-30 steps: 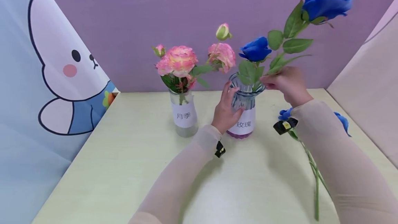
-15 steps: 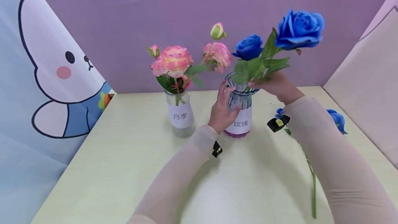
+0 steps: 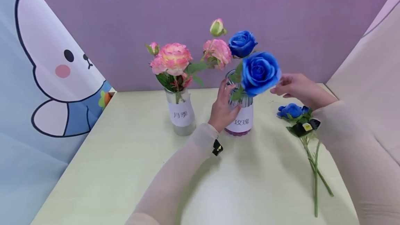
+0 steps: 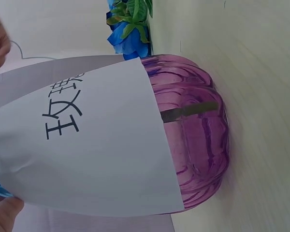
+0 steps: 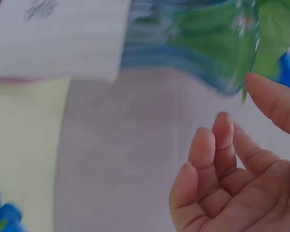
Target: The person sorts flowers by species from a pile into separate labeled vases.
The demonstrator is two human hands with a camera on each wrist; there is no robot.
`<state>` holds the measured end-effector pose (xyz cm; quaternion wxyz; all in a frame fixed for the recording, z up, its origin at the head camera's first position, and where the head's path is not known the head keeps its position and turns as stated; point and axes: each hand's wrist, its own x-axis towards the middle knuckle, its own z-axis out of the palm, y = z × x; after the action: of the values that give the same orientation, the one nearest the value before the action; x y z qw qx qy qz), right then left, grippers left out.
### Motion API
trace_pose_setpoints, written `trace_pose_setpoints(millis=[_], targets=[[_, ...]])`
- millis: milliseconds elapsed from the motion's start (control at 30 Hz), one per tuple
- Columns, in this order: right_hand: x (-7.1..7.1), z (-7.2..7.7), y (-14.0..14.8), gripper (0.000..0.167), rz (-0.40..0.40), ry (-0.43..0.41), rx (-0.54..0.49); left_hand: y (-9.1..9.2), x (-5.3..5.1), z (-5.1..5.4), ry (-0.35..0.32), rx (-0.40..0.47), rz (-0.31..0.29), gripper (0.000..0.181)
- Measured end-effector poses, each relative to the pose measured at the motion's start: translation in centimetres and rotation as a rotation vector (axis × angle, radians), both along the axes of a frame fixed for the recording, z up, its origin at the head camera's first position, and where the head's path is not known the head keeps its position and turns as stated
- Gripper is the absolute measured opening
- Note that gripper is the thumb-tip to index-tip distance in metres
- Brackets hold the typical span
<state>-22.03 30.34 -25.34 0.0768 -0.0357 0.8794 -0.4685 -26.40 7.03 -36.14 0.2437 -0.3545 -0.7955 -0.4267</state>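
Observation:
My left hand point(image 3: 222, 108) holds the glass vase point(image 3: 239, 131) from its left side, thumb across the white label and fingers near the rim. The vase is bluish at the top and purple at its base point(image 4: 198, 140). Two blue roses stand in it: a large rose point(image 3: 261, 72) leaning to the front right and a smaller rose point(image 3: 242, 43) behind. Just right of the large bloom is my right hand point(image 3: 300, 88), with nothing in its grasp. In the right wrist view its loosely bent fingers point(image 5: 201, 150) are apart from the vase, the thumb near the rim.
To the left stands a second glass vase point(image 3: 184, 129) with pink flowers point(image 3: 175, 58) and a white label. More blue roses point(image 3: 290, 110) lie on the table point(image 3: 140, 169) at the right, their stems toward the front. A purple wall point(image 3: 125, 27) closes off the back.
The large blue rose has come down and left into the vase. My right hand has let go of it and moved right. The left hand stays on the vase.

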Motion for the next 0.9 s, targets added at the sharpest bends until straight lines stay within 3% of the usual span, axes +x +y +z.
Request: trace_pose_setpoints(millis=[67, 133, 333, 467, 600, 700, 800, 900], targets=[[-0.3, -0.8, 1.6, 0.049, 0.030, -0.037, 0.061, 0.1, -0.1, 0.0, 0.001, -0.001, 0.006, 0.064], [-0.4, -1.6, 3.1, 0.058, 0.030, -0.052, 0.078, 0.1, -0.2, 0.1, -0.003, -0.004, 0.014, 0.064], [0.0, -4.2, 7.6, 0.060, -0.015, -0.095, 0.105, 0.3, -0.1, 0.1, -0.035, -0.008, 0.035, 0.064], [0.3, -6.5, 9.8, 0.059, -0.030, -0.176, 0.132, 0.7, -0.1, -0.2, 0.004, 0.010, 0.069, 0.064], [0.8, -9.0, 11.1, 0.055, -0.015, -0.296, 0.137, 1.6, 0.4, -0.4, 0.095, -0.013, 0.163, 0.061], [1.1, -10.6, 11.5, 0.038, -0.009, -0.368, 0.145, 2.5, 1.0, -0.4, 0.140, -0.072, 0.268, 0.057], [1.1, -11.8, 11.6, 0.021, -0.006, -0.390, 0.158, 3.3, 1.7, -0.4, 0.161, -0.125, 0.367, 0.056], [1.1, -12.5, 11.5, 0.020, -0.017, -0.388, 0.171, 3.8, 2.3, -0.4, 0.187, -0.151, 0.413, 0.056]])
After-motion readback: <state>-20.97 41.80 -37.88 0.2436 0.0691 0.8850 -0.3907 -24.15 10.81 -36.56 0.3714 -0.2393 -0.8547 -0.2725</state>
